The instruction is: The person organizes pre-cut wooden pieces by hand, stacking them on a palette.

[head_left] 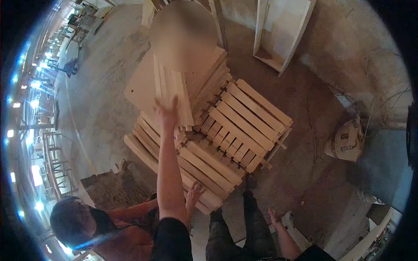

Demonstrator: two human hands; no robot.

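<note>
My left hand [167, 114] reaches far forward with its fingers spread, over the near ends of long pale boards [172, 91] lying on a large flat panel [141, 85]. Below it is a stack of wooden slats [213, 163], laid in rows with gaps between them. A second block of slats [250, 113] adjoins on the right. Low beside my legs hangs my right hand [275, 217], fingers apart and nothing in it. Another person's hand [193, 194] is at the near edge of the stack, close to my left forearm.
A person [91, 226] is at the lower left, by a dark stack of wood [115, 187]. An open wooden frame box [283, 32] stands at the back right. A printed sack [347, 140] sits on the right, near a grey-blue surface [383, 165]. A blurred patch covers the top centre.
</note>
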